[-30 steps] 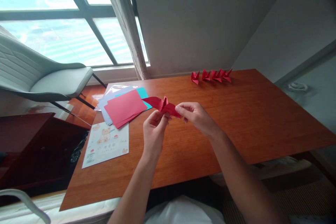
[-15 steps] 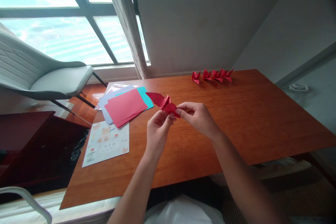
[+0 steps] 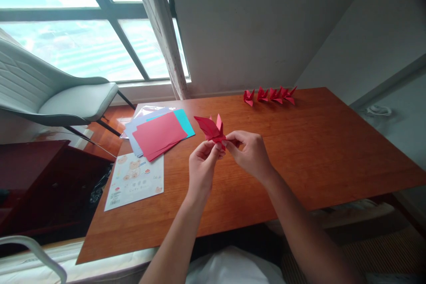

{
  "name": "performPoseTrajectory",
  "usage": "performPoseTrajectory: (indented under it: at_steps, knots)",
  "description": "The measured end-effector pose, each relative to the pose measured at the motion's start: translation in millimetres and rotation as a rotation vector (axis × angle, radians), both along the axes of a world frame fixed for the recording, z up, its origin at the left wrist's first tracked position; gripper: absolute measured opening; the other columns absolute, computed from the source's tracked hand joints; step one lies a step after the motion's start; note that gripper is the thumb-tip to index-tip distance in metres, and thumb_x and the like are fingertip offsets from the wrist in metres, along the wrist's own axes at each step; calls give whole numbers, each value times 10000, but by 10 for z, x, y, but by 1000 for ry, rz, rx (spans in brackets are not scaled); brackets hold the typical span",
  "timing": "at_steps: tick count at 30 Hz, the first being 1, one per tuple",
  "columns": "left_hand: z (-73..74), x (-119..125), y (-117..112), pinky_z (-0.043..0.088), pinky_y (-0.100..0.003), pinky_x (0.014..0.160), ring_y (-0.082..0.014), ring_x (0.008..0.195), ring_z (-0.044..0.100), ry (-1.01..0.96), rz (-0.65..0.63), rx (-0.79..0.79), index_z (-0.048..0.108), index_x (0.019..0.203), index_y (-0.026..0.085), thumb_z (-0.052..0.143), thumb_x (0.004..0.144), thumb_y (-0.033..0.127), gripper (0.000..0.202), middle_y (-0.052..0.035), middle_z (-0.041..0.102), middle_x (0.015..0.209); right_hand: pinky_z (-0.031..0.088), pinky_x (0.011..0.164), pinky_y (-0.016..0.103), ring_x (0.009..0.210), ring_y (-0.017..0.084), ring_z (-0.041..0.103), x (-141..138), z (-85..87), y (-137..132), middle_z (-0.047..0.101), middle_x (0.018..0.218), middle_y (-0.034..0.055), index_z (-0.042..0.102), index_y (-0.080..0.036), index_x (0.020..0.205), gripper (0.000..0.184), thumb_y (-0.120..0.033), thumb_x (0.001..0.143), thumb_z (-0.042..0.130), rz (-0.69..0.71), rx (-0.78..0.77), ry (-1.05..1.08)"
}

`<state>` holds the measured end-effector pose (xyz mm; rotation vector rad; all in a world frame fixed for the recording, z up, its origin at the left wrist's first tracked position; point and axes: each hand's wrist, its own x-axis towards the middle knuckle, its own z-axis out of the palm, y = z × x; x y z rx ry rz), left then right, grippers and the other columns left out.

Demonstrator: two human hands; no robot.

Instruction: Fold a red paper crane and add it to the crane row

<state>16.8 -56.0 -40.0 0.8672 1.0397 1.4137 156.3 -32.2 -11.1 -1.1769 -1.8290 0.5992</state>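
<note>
A folded red origami crane (image 3: 213,129) is held above the middle of the wooden table (image 3: 239,195), one broad wing pointing up and left and a narrower point standing upright. My left hand (image 3: 202,159) pinches its lower part between thumb and fingers. From the right, my right hand (image 3: 250,151) grips the same crane low down with thumb and forefinger, close to the left thumb. The fingertips hide the crane's underside. Several finished red paper cranes (image 3: 269,95) stand in a row along the table's far edge.
Red paper sheets (image 3: 159,135) lie over a turquoise sheet (image 3: 185,123) and pale lilac sheets (image 3: 133,138) at the left. Nearer is a white sheet printed with a bear (image 3: 136,186). A grey chair (image 3: 80,100) stands beyond the table's left end, by the window.
The crane has turned in my hands; its upright point now stands out more and the wing sits further right. Both hands have shifted slightly right, still gripping it.
</note>
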Motion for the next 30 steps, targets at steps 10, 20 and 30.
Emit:
performPoseTrajectory:
  at_steps: [10, 20, 30]
  knots:
    - [-20, 48, 4, 490, -240, 697, -132, 708, 613, 40, 136, 72, 709, 828, 171, 811, 776, 357, 219, -16, 698, 778, 472, 631, 267, 635, 159, 642, -127, -47, -58, 714, 707, 24, 674, -194, 768, 136, -244, 888, 633, -41, -39, 115]
    - [-81, 42, -23, 479, -224, 726, -117, 732, 606, -97, 66, 9, 697, 825, 162, 833, 756, 316, 217, -10, 684, 780, 450, 633, 286, 641, 164, 603, -162, -73, -81, 698, 703, 21, 687, -206, 753, 166, -272, 895, 631, -88, -31, 127]
    - [-58, 2, -44, 460, -218, 671, -109, 680, 569, -20, 53, 22, 738, 826, 164, 854, 726, 332, 227, -7, 676, 747, 478, 663, 280, 734, 174, 606, -118, -120, -52, 658, 785, 24, 679, -215, 844, 87, -262, 896, 627, -48, -36, 191]
